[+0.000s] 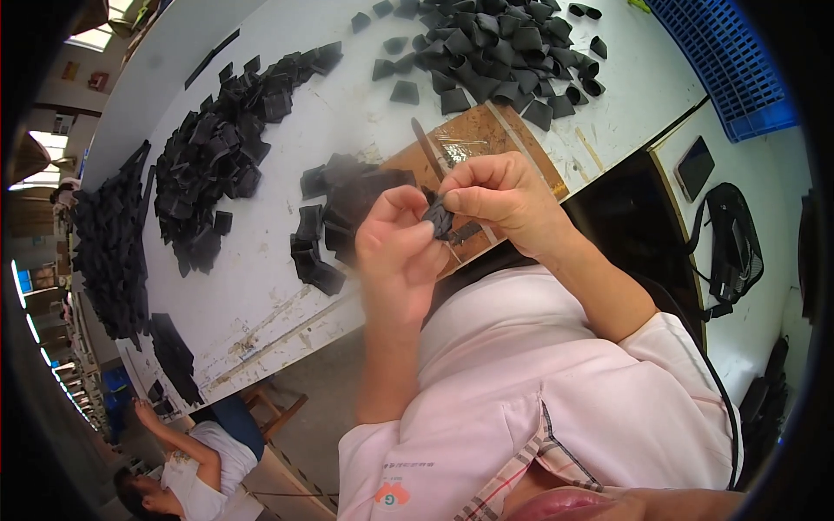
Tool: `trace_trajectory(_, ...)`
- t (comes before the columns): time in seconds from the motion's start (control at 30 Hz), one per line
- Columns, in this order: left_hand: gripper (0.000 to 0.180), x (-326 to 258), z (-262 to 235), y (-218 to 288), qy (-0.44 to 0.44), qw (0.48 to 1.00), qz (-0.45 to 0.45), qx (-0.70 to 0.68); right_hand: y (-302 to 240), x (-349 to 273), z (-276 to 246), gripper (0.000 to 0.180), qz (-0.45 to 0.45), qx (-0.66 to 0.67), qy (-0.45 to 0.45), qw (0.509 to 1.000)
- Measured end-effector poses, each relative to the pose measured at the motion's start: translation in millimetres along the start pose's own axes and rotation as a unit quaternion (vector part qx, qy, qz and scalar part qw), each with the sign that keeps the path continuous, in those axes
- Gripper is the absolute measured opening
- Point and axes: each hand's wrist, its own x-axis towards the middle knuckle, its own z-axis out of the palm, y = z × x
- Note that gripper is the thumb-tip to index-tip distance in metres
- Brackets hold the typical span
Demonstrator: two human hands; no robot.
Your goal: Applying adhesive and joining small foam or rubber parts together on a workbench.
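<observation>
Both hands are up over the table edge working one small black piece (440, 217). Left hand (395, 247) pinches it from below with thumb and fingers pressed together, right hand (499, 195) pinches the top edge the same way, so it sits right between them, above the brown board (512, 139).

From what I can tell the piece is light and floppy, some thin black sheet stuff folded into a little sleeve. I'd guess it bends easily and isn't fragile, maybe a bit slick. Gripping near the edges with fingertips looks like the sane way; a squeeze in the middle would probably just flatten it.

Containers: only a blue crate (730, 61) at the far right corner, and I can't see anything in it. Everything else lies loose on the white table (261, 295): a folded pile (499, 48) far side, a flat pile (221, 156) to the left, a small stack (326, 230) by my left hand.
</observation>
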Motion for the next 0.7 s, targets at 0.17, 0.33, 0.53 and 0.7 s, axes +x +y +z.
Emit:
trace_trajectory(0.17,0.009,8,7,-22,0.117,0.763,0.350,0.531,-13,-1,0,0.013,0.176,0.348,-0.111,0.914)
trace_trajectory(0.33,0.009,21,34,18,0.056,0.989,0.083,0.105,-56,16,-3,0.023,0.045,0.062,-0.100,0.992)
trace_trajectory(0.53,0.015,38,2,29,-0.034,0.982,-0.072,-0.172,-47,52,-8,0.030,0.033,0.129,-0.194,0.972)
trace_trajectory(0.7,0.019,33,7,18,-0.036,0.994,0.057,0.088,-38,46,-9,0.031,-0.045,0.016,-0.146,0.988)
